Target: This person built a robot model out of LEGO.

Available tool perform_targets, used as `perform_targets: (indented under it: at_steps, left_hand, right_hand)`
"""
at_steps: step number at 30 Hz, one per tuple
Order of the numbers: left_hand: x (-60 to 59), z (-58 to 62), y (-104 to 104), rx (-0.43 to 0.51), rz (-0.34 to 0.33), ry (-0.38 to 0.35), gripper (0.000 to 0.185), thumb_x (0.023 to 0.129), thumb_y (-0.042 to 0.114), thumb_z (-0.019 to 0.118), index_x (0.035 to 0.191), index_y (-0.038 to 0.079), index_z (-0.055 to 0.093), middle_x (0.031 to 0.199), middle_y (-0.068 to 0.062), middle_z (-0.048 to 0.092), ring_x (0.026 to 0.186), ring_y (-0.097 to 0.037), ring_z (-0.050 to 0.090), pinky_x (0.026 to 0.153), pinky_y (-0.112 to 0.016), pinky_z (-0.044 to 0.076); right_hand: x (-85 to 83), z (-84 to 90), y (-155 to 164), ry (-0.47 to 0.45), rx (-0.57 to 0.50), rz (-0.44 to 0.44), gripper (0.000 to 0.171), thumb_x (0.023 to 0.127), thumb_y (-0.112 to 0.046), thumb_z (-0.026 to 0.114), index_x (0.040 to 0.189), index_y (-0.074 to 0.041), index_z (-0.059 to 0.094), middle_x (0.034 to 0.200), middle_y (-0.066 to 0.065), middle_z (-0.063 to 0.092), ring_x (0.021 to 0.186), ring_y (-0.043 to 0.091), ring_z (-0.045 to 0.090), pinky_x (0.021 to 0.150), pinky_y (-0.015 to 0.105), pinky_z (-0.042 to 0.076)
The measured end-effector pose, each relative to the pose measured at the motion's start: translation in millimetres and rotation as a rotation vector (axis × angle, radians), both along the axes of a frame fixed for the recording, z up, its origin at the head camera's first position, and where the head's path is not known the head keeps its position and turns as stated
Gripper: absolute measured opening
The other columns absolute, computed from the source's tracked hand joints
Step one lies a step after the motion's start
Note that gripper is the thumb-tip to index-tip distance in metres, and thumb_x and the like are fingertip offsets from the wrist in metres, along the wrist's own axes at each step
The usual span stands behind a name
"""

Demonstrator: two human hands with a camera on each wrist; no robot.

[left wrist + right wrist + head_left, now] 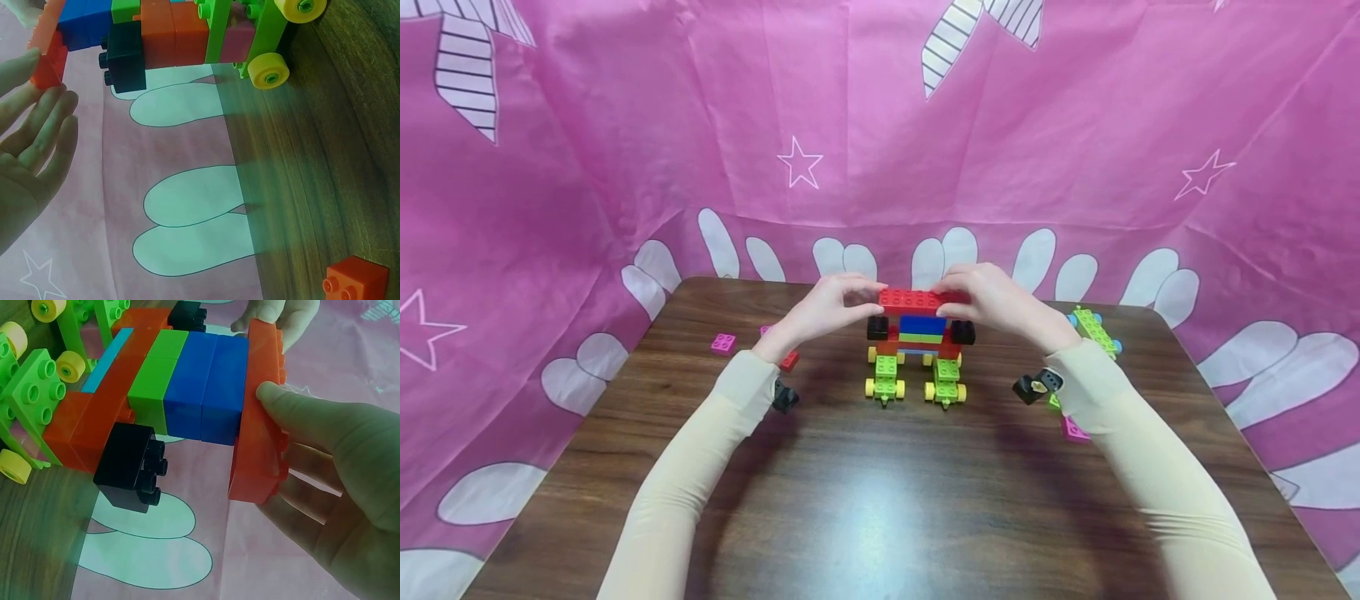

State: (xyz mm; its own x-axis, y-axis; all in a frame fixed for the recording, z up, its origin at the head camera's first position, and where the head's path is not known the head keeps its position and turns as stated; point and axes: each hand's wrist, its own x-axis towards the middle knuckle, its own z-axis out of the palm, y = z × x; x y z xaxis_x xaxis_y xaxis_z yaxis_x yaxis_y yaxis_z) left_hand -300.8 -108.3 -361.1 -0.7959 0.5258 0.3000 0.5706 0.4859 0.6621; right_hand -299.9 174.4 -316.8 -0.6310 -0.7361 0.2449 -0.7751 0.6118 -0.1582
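Note:
A long red brick lies across the top of a built block figure, over stacked blue bricks. My left hand pinches the red brick's left end between thumb and fingers. At the other end my right hand grips it, thumb on the near side and fingers behind, as the right wrist view shows. Beneath the blue lies a green brick layer, then wide red bricks with a black brick at the side. Green wheeled bases with yellow wheels carry the figure.
Left on the wooden table are a pink brick and a small red brick. To the right stand a green wheeled base with blue wheels and a magenta brick. A pink curtain hangs behind.

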Motion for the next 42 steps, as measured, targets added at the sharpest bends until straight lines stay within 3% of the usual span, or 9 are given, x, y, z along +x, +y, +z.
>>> perform_targets:
  at_steps: [21, 32, 42]
  left_hand:
    - [-2.1, -3.2, -2.3, -0.020, -0.002, 0.020, 0.040, 0.091, 0.026, 0.072, 0.128, 0.012, 0.067, 0.119, -0.005, 0.071, 0.110, -0.018, 0.066, 0.100, -0.039, 0.053]
    - [-1.4, -3.8, -2.1, -0.028, -0.003, 0.024, 0.042, 0.092, 0.027, 0.071, 0.131, 0.014, 0.065, 0.122, -0.004, 0.070, 0.112, -0.018, 0.065, 0.102, -0.039, 0.051]
    - [-0.1, -4.3, -3.8, -0.023, -0.006, 0.021, 0.041, 0.093, 0.028, 0.069, 0.132, 0.015, 0.064, 0.122, -0.003, 0.070, 0.112, -0.018, 0.064, 0.102, -0.041, 0.051]
  right_hand:
    - [2.3, -7.6, 5.8, 0.023, -0.015, -0.009, 0.036, 0.089, -0.026, 0.075, 0.118, -0.007, 0.070, 0.104, 0.009, 0.070, 0.093, 0.022, 0.065, 0.087, 0.041, 0.057]
    - [10.0, -7.7, 25.8, -0.029, -0.066, -0.114, 0.041, 0.091, -0.028, 0.073, 0.128, -0.012, 0.066, 0.122, 0.009, 0.069, 0.106, 0.025, 0.067, 0.093, 0.045, 0.056]
    - [13.1, -11.8, 36.6, -0.016, -0.102, -0.141, 0.040, 0.090, -0.026, 0.073, 0.127, -0.011, 0.067, 0.117, 0.009, 0.071, 0.108, 0.026, 0.065, 0.093, 0.047, 0.056]
